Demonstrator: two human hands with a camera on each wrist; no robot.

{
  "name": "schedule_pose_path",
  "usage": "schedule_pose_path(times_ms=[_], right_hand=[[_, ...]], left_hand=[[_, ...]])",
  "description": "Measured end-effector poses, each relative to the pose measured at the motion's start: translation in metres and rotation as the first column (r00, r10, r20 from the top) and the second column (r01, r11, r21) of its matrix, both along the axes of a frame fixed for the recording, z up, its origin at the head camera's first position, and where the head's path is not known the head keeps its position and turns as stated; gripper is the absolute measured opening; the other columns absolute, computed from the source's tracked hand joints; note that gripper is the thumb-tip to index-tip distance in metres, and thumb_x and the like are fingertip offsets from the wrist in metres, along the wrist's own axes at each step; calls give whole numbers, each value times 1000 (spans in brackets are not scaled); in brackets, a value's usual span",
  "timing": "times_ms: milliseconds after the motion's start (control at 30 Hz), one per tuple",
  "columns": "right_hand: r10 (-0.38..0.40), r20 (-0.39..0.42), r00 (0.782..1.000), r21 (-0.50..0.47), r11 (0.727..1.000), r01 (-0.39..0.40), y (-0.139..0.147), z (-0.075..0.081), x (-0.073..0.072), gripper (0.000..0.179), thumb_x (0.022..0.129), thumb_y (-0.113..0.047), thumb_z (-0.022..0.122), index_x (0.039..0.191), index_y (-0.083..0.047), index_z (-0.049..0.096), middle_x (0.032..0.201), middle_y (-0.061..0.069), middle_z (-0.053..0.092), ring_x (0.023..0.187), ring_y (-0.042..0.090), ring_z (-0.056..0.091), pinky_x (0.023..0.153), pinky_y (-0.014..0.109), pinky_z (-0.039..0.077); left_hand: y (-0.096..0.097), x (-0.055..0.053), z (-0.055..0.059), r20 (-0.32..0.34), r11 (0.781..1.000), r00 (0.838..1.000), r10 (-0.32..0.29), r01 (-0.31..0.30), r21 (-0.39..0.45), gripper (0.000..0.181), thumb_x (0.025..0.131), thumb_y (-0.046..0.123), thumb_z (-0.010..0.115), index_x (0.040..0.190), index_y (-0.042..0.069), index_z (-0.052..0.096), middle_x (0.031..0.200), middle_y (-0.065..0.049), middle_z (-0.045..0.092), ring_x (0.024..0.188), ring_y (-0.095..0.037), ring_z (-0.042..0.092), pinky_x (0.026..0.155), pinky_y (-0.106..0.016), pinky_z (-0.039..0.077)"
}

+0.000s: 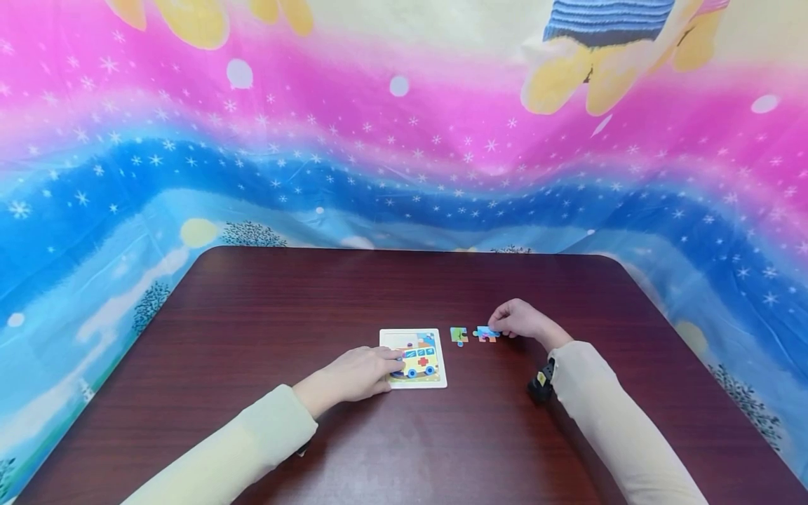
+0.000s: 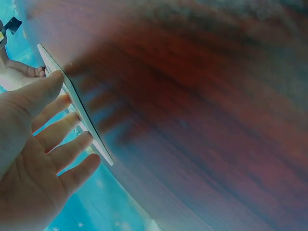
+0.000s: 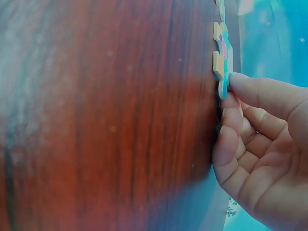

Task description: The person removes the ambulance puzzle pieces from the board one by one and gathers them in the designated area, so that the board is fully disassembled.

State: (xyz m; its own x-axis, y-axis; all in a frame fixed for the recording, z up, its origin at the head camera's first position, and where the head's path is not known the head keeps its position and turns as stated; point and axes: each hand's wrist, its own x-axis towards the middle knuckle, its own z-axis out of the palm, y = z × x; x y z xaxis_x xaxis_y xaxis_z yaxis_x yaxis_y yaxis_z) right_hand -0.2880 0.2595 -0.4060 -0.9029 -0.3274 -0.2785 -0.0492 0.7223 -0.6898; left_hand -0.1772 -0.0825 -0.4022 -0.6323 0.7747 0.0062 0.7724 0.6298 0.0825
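On the dark wood-grain surface (image 1: 303, 301), the ambulance jigsaw board (image 1: 398, 338) is touched by the left hand (image 1: 355, 372), fingers extended. Right of the board, a green piece (image 1: 457, 335) is placed; farther right, a blue piece (image 1: 485, 333) is pinched by the right hand's (image 1: 520, 319) fingers.

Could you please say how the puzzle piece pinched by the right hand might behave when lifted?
The puzzle piece looks stiff, given its thick, unbent edge; is probably light, being smaller than the right hand; and, being flat, seems unlikely to roll.
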Motion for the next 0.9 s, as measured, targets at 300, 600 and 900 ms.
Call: schedule_pose_path(times_ms=[300, 600, 900], right_hand=[[3, -7, 1000, -4, 1000, -3, 0, -1, -1, 13, 88, -9, 61, 93, 1, 68, 78, 3, 64, 68, 16, 57, 62, 31, 50], [14, -44, 999, -13, 1000, -14, -9, 14, 3, 14, 88, -11, 61, 94, 0, 67, 85, 5, 63, 71, 22, 56, 65, 35, 51], [120, -171, 978, -38, 991, -128, -53, 31, 13, 19, 85, -9, 64, 101, 2, 63, 80, 5, 59, 70, 29, 55, 64, 40, 50]], left_hand=[[-1, 0, 1, 3, 1000, 1000, 5, -5, 4, 39, 84, 22, 67, 120, 8, 61, 130, -6, 52, 119, -19, 47, 89, -34, 44], [1, 0, 1, -1, 1000, 1000, 7, -7, -7, 36, 84, 22, 67, 118, 10, 61, 129, -6, 53, 119, -18, 47, 91, -33, 44], [2, 1, 2, -9, 1000, 1000, 5, -5, -9, 36, 84, 22, 67, 118, 9, 61, 129, -6, 53, 118, -18, 48, 90, -32, 44]])
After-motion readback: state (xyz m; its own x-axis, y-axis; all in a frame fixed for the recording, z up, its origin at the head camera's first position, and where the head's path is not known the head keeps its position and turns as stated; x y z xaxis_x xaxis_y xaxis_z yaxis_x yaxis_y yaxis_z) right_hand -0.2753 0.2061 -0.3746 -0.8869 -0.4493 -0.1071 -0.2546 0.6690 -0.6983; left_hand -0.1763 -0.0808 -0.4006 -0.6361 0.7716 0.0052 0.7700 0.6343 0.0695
